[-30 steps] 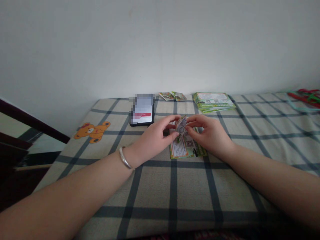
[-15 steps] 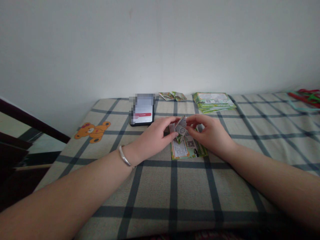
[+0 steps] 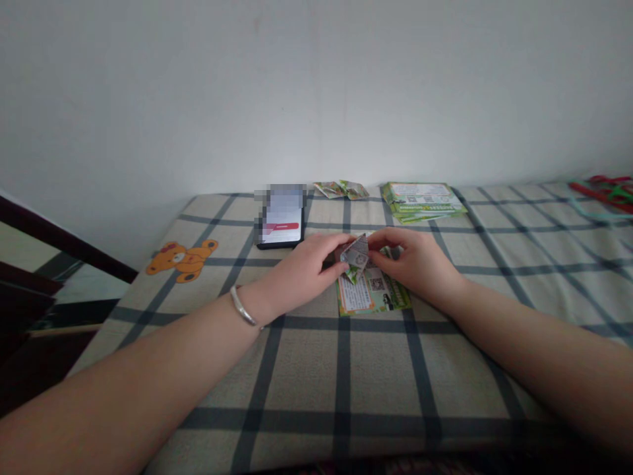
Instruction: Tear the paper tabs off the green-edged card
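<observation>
Between my two hands is a small folded paper piece [image 3: 356, 254], printed grey and green, with a pointed top. My left hand [image 3: 316, 262] pinches its left side between thumb and fingers; a silver bangle circles that wrist. On its right side, the fingertips of my right hand [image 3: 408, 256] are closed on the paper too. Beneath lies a green printed flyer [image 3: 357, 300] with a QR code, partly covered by the folded paper and my right hand.
A phone [image 3: 283, 224] with a lit screen lies at the back left. Two folded paper pieces [image 3: 341, 190] rest by the wall, left of a stack of flyers [image 3: 425, 200]. A bear picture [image 3: 182, 260] is on the checked tablecloth [image 3: 301, 382]. Red and green items [image 3: 610, 194] lie far right.
The folded paper has tilted and shifted slightly between my fingers, showing a different slant at its tip. My left hand has moved a little to the left. Everything else stays put.
</observation>
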Available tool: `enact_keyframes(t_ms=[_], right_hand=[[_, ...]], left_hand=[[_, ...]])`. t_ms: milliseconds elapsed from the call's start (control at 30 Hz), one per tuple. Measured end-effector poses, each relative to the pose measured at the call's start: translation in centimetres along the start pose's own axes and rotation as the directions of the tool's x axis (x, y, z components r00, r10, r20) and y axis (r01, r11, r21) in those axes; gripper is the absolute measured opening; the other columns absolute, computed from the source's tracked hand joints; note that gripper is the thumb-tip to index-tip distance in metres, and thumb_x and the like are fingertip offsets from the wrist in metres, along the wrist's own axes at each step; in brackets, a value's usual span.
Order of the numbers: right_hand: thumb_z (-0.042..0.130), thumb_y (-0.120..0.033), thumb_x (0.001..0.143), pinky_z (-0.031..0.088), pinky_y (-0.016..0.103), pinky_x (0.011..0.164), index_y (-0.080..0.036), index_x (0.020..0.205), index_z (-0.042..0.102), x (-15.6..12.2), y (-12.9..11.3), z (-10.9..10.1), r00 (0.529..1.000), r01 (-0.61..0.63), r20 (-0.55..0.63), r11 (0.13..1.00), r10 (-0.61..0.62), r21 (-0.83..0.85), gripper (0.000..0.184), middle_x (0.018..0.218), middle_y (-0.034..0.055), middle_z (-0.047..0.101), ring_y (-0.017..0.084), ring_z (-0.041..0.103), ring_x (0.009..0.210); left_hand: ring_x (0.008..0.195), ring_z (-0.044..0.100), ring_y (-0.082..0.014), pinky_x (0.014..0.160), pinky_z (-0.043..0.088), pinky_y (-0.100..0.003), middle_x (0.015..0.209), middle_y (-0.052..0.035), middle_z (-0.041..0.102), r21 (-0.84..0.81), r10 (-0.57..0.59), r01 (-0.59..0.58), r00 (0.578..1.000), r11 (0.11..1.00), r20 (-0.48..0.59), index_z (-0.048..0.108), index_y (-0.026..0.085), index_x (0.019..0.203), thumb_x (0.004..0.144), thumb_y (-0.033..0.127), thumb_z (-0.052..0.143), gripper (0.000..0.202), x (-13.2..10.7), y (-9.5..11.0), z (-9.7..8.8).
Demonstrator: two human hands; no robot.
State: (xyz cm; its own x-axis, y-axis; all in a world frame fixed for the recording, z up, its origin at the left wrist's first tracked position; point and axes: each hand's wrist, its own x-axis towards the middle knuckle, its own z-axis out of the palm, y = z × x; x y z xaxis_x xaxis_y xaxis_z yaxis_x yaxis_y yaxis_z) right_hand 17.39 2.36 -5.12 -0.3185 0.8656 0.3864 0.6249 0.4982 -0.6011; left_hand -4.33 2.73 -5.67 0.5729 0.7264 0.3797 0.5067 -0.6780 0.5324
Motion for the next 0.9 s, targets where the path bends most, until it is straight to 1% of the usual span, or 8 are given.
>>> enact_keyframes(t_ms=[100, 233, 300, 467, 633, 767, 900], right_hand=[[0.062, -0.021, 0.079, 0.052, 0.032, 0.072, -0.022, 0.090, 0.069, -0.02, 0.07, 0.15, 1.000, -0.007, 0.004, 1.000, 0.007, 0.002, 0.014, 0.085, 0.0010, 0.074, 0.018, 0.068, 0.078], [0.062, -0.023, 0.080, 0.054, 0.032, 0.072, -0.022, 0.094, 0.068, -0.14, 0.09, 0.37, 1.000, 0.011, 0.007, 0.998, -0.012, 0.063, 0.015, 0.088, 0.0021, 0.074, 0.018, 0.069, 0.079], [0.061, -0.025, 0.081, 0.055, 0.031, 0.070, -0.021, 0.095, 0.067, -0.17, 0.03, 0.38, 1.000, 0.014, 0.011, 0.997, -0.015, 0.077, 0.015, 0.089, 0.0024, 0.074, 0.017, 0.069, 0.079], [0.060, -0.026, 0.083, 0.053, 0.029, 0.064, -0.022, 0.093, 0.068, -0.16, -0.24, 0.08, 1.000, 0.015, 0.010, 1.000, -0.015, 0.011, 0.013, 0.085, 0.0023, 0.074, 0.017, 0.069, 0.075], [0.061, -0.025, 0.082, 0.050, 0.027, 0.060, -0.021, 0.090, 0.069, -0.22, -0.22, -0.32, 0.999, 0.040, 0.038, 0.997, -0.038, -0.072, 0.012, 0.080, 0.0014, 0.073, 0.017, 0.067, 0.072], [0.060, -0.022, 0.080, 0.049, 0.027, 0.061, -0.022, 0.086, 0.069, -0.22, 0.02, -0.51, 0.995, 0.078, 0.074, 0.992, -0.071, -0.101, 0.011, 0.080, 0.0002, 0.072, 0.016, 0.066, 0.071], [0.060, -0.019, 0.079, 0.049, 0.026, 0.062, -0.022, 0.088, 0.069, -0.25, 0.27, -0.51, 0.991, 0.102, 0.092, 0.991, -0.094, -0.082, 0.013, 0.081, 0.0001, 0.072, 0.016, 0.066, 0.072]], left_hand=[[0.117, 0.056, -0.0212, 0.103, 0.044, -0.040, 0.125, -0.0078, 0.060, 0.044, 0.027, -0.027, 1.000, 0.999, 0.010, 0.052, 0.018, 0.125, 0.086, 0.017, 0.059, 0.040, 0.00, -0.07, -0.17], [0.117, 0.056, -0.0205, 0.103, 0.043, -0.040, 0.126, -0.0062, 0.060, 0.089, 0.052, -0.054, 0.998, 0.995, 0.032, 0.051, 0.021, 0.127, 0.087, 0.020, 0.058, 0.041, 0.01, -0.27, -0.31], [0.118, 0.055, -0.0205, 0.103, 0.043, -0.040, 0.127, -0.0066, 0.060, 0.099, 0.058, -0.062, 0.997, 0.993, 0.042, 0.051, 0.020, 0.128, 0.088, 0.019, 0.057, 0.041, 0.04, -0.32, -0.33], [0.117, 0.055, -0.0206, 0.103, 0.043, -0.042, 0.126, -0.0071, 0.061, 0.102, 0.065, -0.069, 0.997, 0.992, 0.043, 0.053, 0.021, 0.127, 0.087, 0.017, 0.058, 0.041, 0.10, -0.29, -0.35], [0.119, 0.054, -0.0207, 0.105, 0.042, -0.044, 0.127, -0.0063, 0.061, 0.089, 0.088, -0.093, 0.995, 0.992, 0.055, 0.054, 0.022, 0.126, 0.086, 0.016, 0.057, 0.040, 0.10, -0.29, -0.42], [0.121, 0.054, -0.0198, 0.107, 0.041, -0.043, 0.128, -0.0058, 0.060, 0.091, 0.113, -0.120, 0.990, 0.989, 0.079, 0.055, 0.021, 0.126, 0.087, 0.015, 0.056, 0.039, 0.11, -0.27, -0.52], [0.121, 0.054, -0.0201, 0.106, 0.042, -0.045, 0.128, -0.0054, 0.061, 0.096, 0.137, -0.144, 0.988, 0.985, 0.076, 0.056, 0.023, 0.125, 0.088, 0.016, 0.056, 0.038, 0.13, -0.35, -0.56]])
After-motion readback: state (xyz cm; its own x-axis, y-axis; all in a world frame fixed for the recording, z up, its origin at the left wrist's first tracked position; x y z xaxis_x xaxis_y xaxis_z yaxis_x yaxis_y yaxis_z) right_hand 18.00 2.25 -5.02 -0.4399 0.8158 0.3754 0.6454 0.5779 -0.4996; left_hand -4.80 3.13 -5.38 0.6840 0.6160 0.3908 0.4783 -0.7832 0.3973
